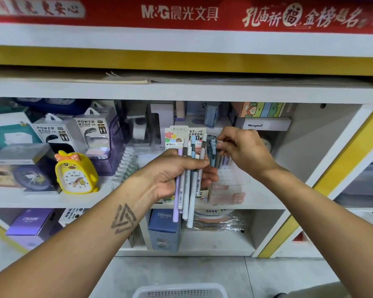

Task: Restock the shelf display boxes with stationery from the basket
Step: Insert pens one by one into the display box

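My left hand (170, 175) grips a bundle of several pens (187, 196) in pale purple, grey and light blue, held upright in front of the middle shelf. Behind the bundle stands a display box (182, 134) with a printed card top. My right hand (241, 151) is just right of it, its fingertips pinched on the top of a pen (219, 145) that stands among other pens in a clear display box (233, 177). The white basket (181, 291) sits on the floor at the bottom edge, only its rim showing.
A yellow duck alarm clock (75, 173) and power bank packs (93, 134) stand left on the same shelf. A white rack of small items (125, 166) sits beside my left hand. Boxes fill the lower shelf (164, 231). A yellow-edged shelf post (340, 168) rises at right.
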